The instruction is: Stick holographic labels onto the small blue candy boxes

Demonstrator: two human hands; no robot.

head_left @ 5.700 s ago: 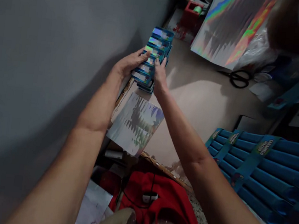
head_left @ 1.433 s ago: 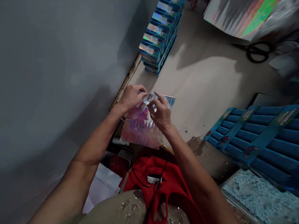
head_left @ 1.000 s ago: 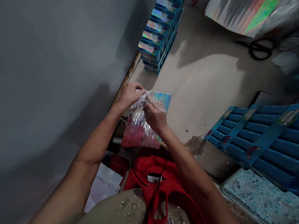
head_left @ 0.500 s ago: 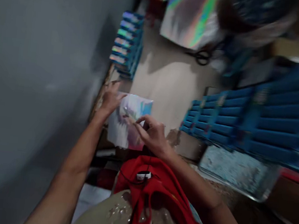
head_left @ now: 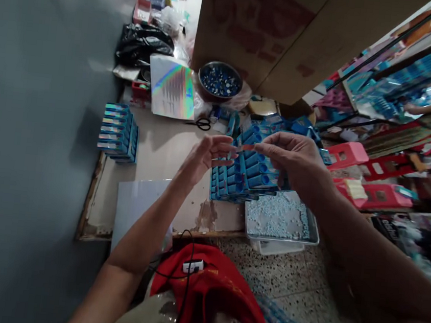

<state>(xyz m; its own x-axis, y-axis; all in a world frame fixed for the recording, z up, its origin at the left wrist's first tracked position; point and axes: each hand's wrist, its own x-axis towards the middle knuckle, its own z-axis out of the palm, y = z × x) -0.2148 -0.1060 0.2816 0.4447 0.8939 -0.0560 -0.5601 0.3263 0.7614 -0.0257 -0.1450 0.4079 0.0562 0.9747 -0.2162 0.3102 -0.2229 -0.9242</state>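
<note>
Lighting dim, uneven. Wall (head_left: 39, 153) shadowed beside boxes (head_left: 118, 133). Rainbow glare on sheet (head_left: 172, 90). Left hand (head_left: 204, 156) brighter than right arm (head_left: 364, 244). Shelving (head_left: 422, 65) blurred, stretched toward edge.

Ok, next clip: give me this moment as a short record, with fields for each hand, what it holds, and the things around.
Right hand: pinches one end of a small strip
Left hand: fingers at the strip's other end; contact unclear
Near table edge: shiny sheet, partly behind the left forearm
Table, left: blue boxes beside the wall
Table, far side: rainbow-sheened sheets, scissors, bowl of blue and white pieces
Right: blue tubes; tray of pale blue bits
</note>
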